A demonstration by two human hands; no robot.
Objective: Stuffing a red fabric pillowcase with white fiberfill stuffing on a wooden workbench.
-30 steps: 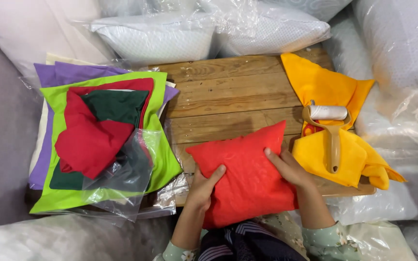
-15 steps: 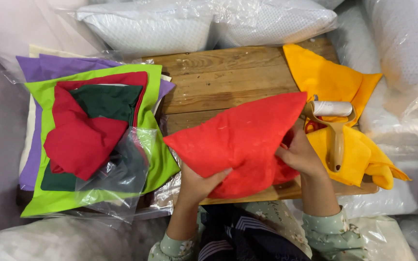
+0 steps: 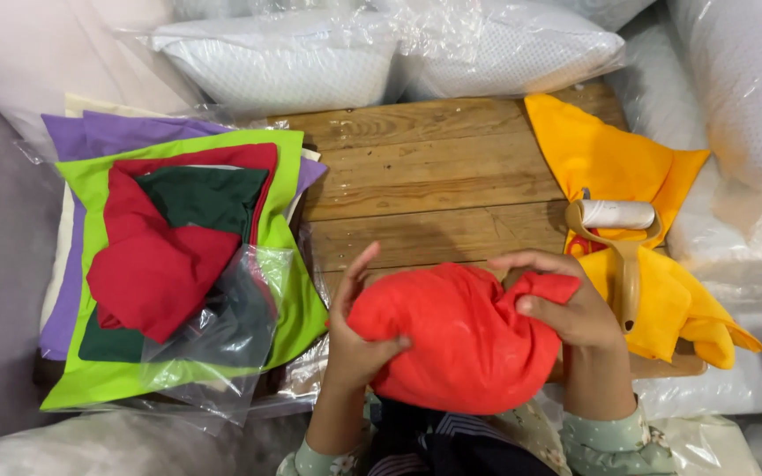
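Both hands, left [image 3: 356, 339] and right [image 3: 566, 304], now clutch the red cushion [image 3: 465, 339], bunched round between them. Half a second ago it spread flat and wide. The lint roller [image 3: 619, 231] lies just beyond the right hand.

Wooden board [image 3: 434, 176] under fabric stack [image 3: 99, 388], yellow cloths [image 3: 610, 159]

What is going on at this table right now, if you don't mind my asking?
A person is gripping a bunched-up red cushion cover with both hands: the left hand on its left side, the right hand pinching the gathered fabric on its right. It sits over the near edge of a wooden table. A stack of coloured fabric covers lies to the left, and a lint roller rests on yellow fabric to the right.
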